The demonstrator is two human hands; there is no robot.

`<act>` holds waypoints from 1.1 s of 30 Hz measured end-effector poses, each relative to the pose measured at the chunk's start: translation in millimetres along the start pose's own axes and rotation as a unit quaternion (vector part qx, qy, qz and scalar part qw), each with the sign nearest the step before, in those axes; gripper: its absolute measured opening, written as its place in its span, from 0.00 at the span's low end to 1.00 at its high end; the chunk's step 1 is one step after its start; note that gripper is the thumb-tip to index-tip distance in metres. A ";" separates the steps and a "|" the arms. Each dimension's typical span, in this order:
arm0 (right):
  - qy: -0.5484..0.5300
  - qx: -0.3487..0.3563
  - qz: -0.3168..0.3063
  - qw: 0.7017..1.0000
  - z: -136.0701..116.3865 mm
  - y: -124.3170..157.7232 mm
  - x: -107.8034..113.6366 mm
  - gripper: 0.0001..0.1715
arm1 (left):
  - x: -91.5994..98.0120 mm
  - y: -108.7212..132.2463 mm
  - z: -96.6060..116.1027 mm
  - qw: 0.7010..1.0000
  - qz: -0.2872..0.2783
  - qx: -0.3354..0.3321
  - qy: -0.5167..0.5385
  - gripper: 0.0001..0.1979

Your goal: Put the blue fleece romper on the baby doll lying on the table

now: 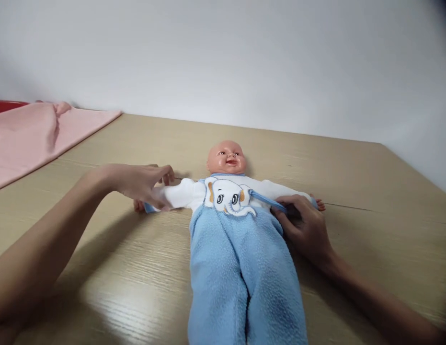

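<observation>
A bald baby doll (227, 157) lies on its back on the table, arms spread, in a white top (183, 193) and light blue fleece overalls (240, 258) with an elephant face on the chest. My right hand (303, 225) pinches a blue strap (268, 199) beside the doll's chest, over the sleeve on the right. On the other side, my left hand (145, 184) is over the doll's sleeve near its cuff, fingers bent and apart, partly blurred. One small doll hand shows beyond each cuff.
A wooden table (136, 268) bears everything. At the far left lies a pink cloth (25, 139), with a red object (7, 106) behind it. A white wall (223, 62) rises behind the table.
</observation>
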State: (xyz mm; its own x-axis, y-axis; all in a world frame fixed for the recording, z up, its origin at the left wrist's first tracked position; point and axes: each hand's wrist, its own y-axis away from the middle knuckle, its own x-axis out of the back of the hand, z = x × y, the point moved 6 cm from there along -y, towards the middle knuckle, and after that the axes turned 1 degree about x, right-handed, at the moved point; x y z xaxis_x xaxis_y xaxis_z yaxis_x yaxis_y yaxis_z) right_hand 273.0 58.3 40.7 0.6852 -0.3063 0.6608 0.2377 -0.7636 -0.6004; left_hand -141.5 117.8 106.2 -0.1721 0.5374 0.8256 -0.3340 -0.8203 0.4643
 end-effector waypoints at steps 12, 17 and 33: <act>0.066 -0.035 0.050 0.996 18.1 -1.9 0.2 0.25 | -46.7 -34.5 233.0 0.913 0.194 -0.292 -0.209 0.21; 0.115 0.007 -0.071 0.991 14.8 -4.6 -2.4 0.24 | -62.7 -77.8 238.4 0.917 0.182 -0.297 -0.195 0.15; -0.104 -0.030 -0.205 0.973 79.2 -46.5 82.7 0.26 | -61.8 -73.3 228.7 0.879 0.222 -0.421 -0.040 0.10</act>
State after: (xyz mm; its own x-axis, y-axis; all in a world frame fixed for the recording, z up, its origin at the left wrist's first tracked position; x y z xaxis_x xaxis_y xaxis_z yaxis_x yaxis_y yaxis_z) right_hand 373.2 113.5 87.6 0.6677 0.1476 0.7296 0.4840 -0.8308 -0.2748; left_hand 105.5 99.9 94.5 -0.4046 0.1582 0.9007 -0.8233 -0.4917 -0.2835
